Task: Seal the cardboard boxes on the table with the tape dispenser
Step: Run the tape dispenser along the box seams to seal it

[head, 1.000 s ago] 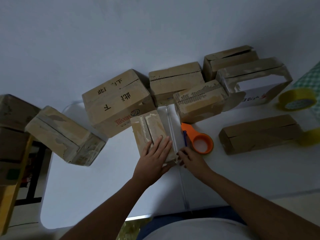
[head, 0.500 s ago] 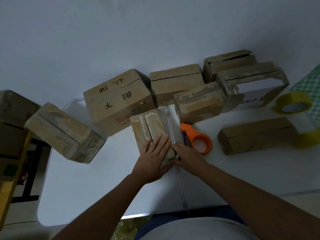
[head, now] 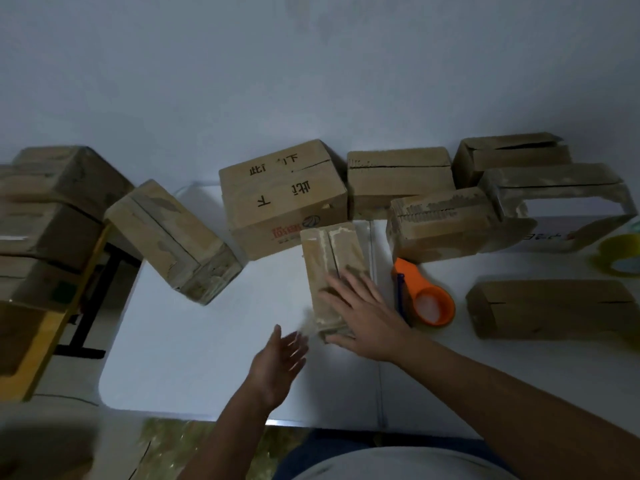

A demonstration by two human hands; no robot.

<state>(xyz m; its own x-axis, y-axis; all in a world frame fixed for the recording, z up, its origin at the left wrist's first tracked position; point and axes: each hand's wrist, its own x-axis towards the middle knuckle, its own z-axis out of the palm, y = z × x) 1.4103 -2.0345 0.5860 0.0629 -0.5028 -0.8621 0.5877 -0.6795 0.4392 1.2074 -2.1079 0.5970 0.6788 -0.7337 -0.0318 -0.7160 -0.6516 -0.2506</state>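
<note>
Underneath everything, the white tabletop (head: 207,358) spreads out beneath both hands. Beyond the fingers, toward the wall, sits the big printed box (head: 282,195), with more cardboard boxes lined up to its right and a tilted box (head: 173,240) off to the left of the hands. A long flat box (head: 550,308) lies well to the right of the right hand. The small narrow box (head: 329,261) lies lengthwise directly under the right hand's fingers, its far end touching the big printed box. Just beside the right hand, on its right, the orange tape dispenser (head: 424,292) rests on the tabletop, untouched. A yellow tape roll (head: 620,254) sits at the far right edge.

The right hand (head: 363,313) lies palm down on the near half of the small narrow box, fingers straight and spread apart. The left hand (head: 277,362) hovers just left of the box's near corner, palm turned inward, fingers loose and apart, blurred, holding nothing.
</note>
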